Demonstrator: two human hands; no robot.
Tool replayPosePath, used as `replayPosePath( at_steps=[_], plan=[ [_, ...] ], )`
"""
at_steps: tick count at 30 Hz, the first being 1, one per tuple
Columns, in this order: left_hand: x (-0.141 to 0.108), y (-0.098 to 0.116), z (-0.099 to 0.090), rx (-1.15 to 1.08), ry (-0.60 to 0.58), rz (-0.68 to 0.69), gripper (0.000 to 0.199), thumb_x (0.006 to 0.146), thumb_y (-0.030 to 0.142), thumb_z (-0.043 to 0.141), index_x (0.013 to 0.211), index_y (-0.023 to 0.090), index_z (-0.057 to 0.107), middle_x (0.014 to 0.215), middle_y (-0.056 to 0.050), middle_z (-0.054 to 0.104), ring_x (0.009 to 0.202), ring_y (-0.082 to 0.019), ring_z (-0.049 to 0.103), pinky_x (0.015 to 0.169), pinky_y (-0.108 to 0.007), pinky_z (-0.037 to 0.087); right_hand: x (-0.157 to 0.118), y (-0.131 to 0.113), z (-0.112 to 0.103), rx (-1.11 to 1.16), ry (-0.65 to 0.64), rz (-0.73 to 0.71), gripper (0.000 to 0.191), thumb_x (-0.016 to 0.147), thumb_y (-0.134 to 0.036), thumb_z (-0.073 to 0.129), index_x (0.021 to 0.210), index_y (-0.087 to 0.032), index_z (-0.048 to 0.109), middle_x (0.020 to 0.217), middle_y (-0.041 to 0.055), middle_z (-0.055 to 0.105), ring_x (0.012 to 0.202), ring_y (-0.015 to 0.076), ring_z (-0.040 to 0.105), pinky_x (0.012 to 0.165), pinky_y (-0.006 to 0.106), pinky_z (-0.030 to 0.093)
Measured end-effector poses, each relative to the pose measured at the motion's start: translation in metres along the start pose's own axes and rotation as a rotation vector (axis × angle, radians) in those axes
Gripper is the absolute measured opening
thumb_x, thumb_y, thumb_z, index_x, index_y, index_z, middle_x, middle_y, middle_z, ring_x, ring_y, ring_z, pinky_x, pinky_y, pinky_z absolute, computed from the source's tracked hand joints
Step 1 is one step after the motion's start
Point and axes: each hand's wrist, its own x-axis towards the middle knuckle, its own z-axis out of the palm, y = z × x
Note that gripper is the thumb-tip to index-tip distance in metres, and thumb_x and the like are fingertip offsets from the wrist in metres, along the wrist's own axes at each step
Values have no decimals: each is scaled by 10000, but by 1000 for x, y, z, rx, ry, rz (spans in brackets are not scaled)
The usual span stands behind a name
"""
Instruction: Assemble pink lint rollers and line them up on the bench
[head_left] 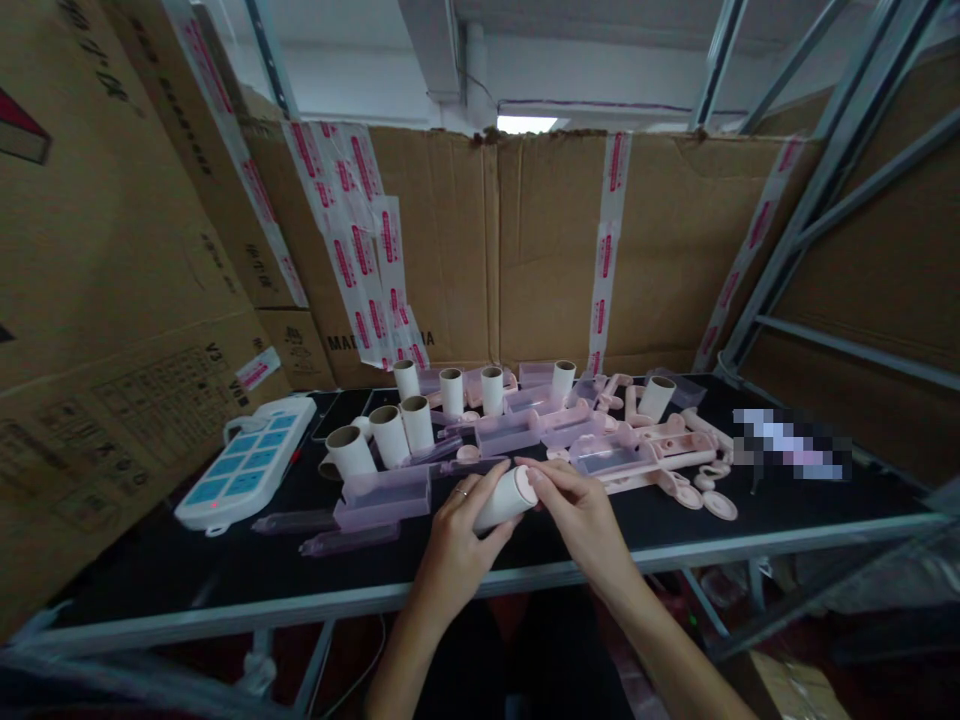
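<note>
Head view: left hand (pixel 461 520) curled around a white tube (pixel 495 508), fingers over the far side, thumb along the near side, ring (pixel 463 492) on one finger. Right hand (pixel 577 500) half closed, fingers bent, tips on the pale pink disc (pixel 527 484) at the tube's end; pinching or just pressing, cannot tell. Tube is in front of the person, above the table's near edge, tilted, disc end up and toward the right hand. Tube is smooth, matte, cylindrical; disc is round, flat, plastic-looking. Behind the hands, more white tubes (pixel 390 437) stand upright, open tops, brown inside like paperboard. Between and beside them, translucent purple trays (pixel 382 500), rectangular, thin-walled, glossy. Flat purple strips (pixel 349 540), long and narrow, lie just beside the nearest left tray. Right side: a pile of pale pink parts (pixel 679 445), smooth molded plastic, some long, some curved, plus a round lid (pixel 720 506) lying flat. Far left: power strip (pixel 251 465), white casing, blue socket panels, small red light. Table (pixel 225 575) top black and flat, pale metal edge. Behind: brown cardboard (pixel 442 240), red-and-white tape (pixel 611 200) in vertical bands.
</note>
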Motion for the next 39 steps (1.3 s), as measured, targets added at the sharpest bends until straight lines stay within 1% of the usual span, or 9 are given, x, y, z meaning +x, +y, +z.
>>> replayPosePath(
  at_steps=[4,8,11,16,20,22,25,31,39],
  plan=[
    [-1,1,1,11,3,13,585,902,213,665,1452,317,497,1323,-62,629,1247,-240,589,1074,-387,456,5,-9,-8,-138,-85,-40,332,958,-408,586,1178,-235,764,952,69,744,804,199,659,691,303,527],
    [-2,2,3,23,10,5,596,915,233,647,1477,307,463,1401,-65,598,1309,-244,560,1114,-397,440,-4,-20,-4,-337,-42,-167,350,1005,-360,511,1272,-253,710,1181,85,734,1053,238,688,942,371,534],
    [-5,2,3,27,5,1,587,934,239,609,1493,276,434,1479,-79,546,1359,-245,529,1140,-394,427,-17,-23,7,-400,-19,-270,425,1031,-312,448,1438,-260,561,1432,78,600,1320,236,557,1139,411,419],
    [-9,8,0,16,-63,-30,654,947,290,585,1549,273,331,1513,-99,519,1355,-268,539,1103,-407,467,-28,-18,19,-365,-45,-336,466,1038,-317,421,1498,-272,478,1517,55,518,1426,220,450,1204,428,357],
    [-9,13,-4,-173,50,-99,707,935,342,607,1560,311,278,1544,-104,467,1202,-278,641,942,-378,568,-29,-9,17,-329,11,-272,518,1048,-349,384,1558,-257,361,1563,74,457,1433,225,444,1183,441,386],
    [-10,13,-7,-351,107,-162,652,930,358,608,1516,305,327,1457,-127,535,878,-211,717,707,-319,603,-26,2,15,-444,121,-247,496,1040,-331,396,1523,-224,416,1519,104,506,1399,245,480,1158,465,410],
    [-9,14,-11,-627,145,-257,554,926,372,611,1411,294,356,1113,-65,667,576,-124,633,520,-266,545,-19,24,10,-755,151,-245,401,1011,-288,431,1354,-165,600,1431,150,578,1366,295,494,1149,505,399],
    [-8,22,-14,-877,147,-312,470,920,383,601,1289,293,323,887,10,645,574,-124,637,493,-214,490,-5,45,6,-1117,76,-196,407,973,-276,482,1320,-96,594,1387,213,583,1350,343,493,1117,503,417],
    [-10,14,-14,-817,213,-298,396,939,414,546,1263,266,374,934,-26,675,723,-163,663,581,-237,458,-9,42,2,-1084,50,-263,388,961,-230,494,1327,-150,593,1330,164,622,1257,309,553,1061,469,457]
  ],
)
